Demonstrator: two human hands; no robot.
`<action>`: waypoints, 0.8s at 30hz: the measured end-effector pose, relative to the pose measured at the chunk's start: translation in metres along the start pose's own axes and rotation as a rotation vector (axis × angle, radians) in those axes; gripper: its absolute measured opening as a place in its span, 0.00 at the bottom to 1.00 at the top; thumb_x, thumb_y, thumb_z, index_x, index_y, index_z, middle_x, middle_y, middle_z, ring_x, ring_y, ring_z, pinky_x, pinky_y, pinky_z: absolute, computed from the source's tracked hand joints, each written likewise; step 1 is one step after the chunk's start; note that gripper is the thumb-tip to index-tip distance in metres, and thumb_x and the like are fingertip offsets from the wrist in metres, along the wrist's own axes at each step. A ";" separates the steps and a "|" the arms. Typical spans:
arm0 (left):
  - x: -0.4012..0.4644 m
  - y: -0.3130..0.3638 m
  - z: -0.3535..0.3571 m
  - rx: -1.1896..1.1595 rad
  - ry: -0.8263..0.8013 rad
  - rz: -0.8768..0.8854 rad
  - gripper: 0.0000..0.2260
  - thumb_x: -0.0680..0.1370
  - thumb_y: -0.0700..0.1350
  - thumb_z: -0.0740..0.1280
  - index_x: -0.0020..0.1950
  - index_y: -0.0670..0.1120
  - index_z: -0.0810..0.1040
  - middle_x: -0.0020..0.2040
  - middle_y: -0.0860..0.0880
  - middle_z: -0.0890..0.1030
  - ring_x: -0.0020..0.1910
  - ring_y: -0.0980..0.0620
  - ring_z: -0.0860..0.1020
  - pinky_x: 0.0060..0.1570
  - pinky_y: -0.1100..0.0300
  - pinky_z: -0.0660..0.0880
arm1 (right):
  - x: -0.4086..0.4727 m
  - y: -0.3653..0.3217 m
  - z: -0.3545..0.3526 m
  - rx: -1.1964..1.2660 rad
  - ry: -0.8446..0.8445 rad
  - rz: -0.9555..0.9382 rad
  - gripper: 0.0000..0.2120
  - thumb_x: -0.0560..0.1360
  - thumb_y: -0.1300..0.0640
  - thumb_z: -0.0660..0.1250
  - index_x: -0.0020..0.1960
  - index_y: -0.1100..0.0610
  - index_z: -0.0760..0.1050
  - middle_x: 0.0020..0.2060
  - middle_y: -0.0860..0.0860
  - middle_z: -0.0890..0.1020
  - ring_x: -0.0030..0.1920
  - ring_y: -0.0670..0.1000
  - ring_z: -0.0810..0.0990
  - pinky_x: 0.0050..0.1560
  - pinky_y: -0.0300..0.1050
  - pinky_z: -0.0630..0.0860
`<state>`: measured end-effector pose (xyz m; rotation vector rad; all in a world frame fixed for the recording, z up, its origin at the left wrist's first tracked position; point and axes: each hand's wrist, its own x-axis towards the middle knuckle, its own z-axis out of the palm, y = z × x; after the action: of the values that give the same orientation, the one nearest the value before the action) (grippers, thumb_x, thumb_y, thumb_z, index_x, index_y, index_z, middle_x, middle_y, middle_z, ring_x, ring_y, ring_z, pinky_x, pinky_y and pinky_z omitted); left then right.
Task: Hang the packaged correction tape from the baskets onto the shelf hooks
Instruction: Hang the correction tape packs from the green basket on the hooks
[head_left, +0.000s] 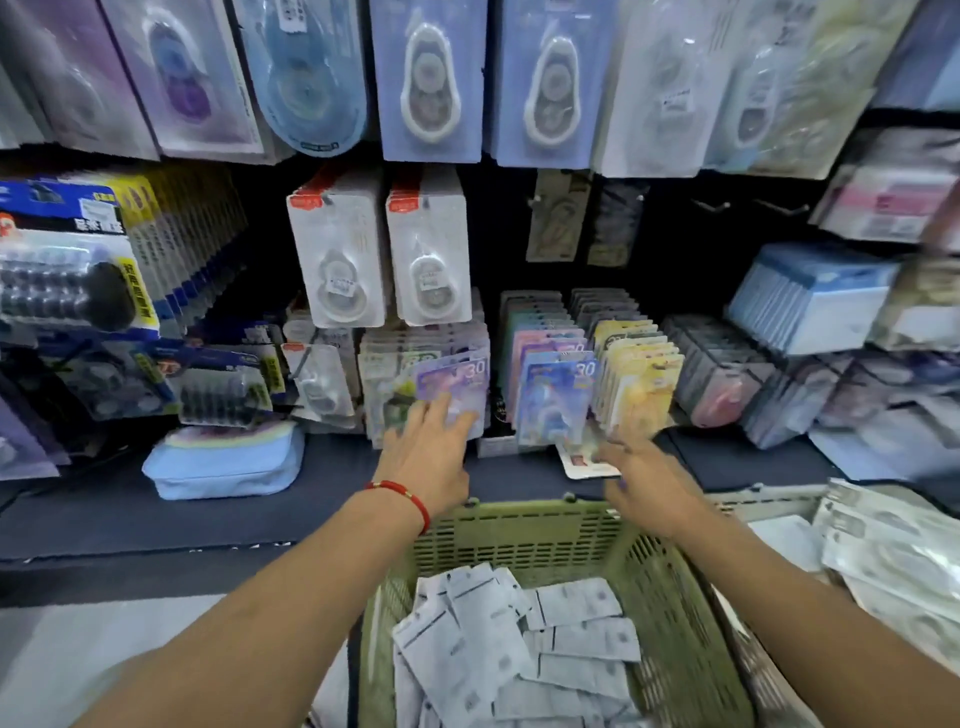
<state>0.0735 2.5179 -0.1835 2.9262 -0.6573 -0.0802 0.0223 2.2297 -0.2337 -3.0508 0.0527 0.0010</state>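
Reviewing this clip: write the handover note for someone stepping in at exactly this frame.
Left hand: fingers spread on the purple "30" carded pack at the front of its hanging row.
Right hand: reaching at the yellow carded packs; grip unclear from blur.
Green slotted plastic basket: holds many white packaged correction tapes, all left to hang.
Two bare hooks upper right.

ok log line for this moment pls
left hand: on purple pack | right hand: holds white pack | green basket: packs inside
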 end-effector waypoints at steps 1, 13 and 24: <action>0.001 0.012 0.007 0.017 -0.043 0.023 0.30 0.80 0.43 0.67 0.81 0.51 0.62 0.83 0.44 0.54 0.81 0.40 0.54 0.73 0.36 0.66 | -0.019 0.019 0.011 -0.051 -0.088 0.057 0.19 0.82 0.53 0.63 0.72 0.50 0.75 0.74 0.51 0.71 0.73 0.57 0.72 0.66 0.52 0.74; -0.070 0.008 0.169 0.157 -0.156 -0.250 0.35 0.78 0.57 0.68 0.83 0.54 0.59 0.85 0.44 0.49 0.83 0.37 0.51 0.76 0.36 0.60 | -0.120 0.093 0.131 0.208 -0.267 0.432 0.38 0.84 0.40 0.57 0.86 0.47 0.42 0.86 0.55 0.46 0.83 0.60 0.57 0.76 0.62 0.64; -0.068 0.001 0.191 -0.112 -0.176 -0.700 0.45 0.77 0.66 0.66 0.84 0.62 0.40 0.72 0.37 0.64 0.67 0.30 0.71 0.58 0.38 0.74 | -0.118 0.119 0.147 0.125 -0.115 0.404 0.35 0.82 0.37 0.49 0.84 0.43 0.40 0.84 0.56 0.57 0.71 0.67 0.73 0.62 0.68 0.76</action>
<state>-0.0037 2.5220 -0.3709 2.9038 0.3689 -0.4307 -0.0995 2.1290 -0.3904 -2.8518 0.6319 0.1926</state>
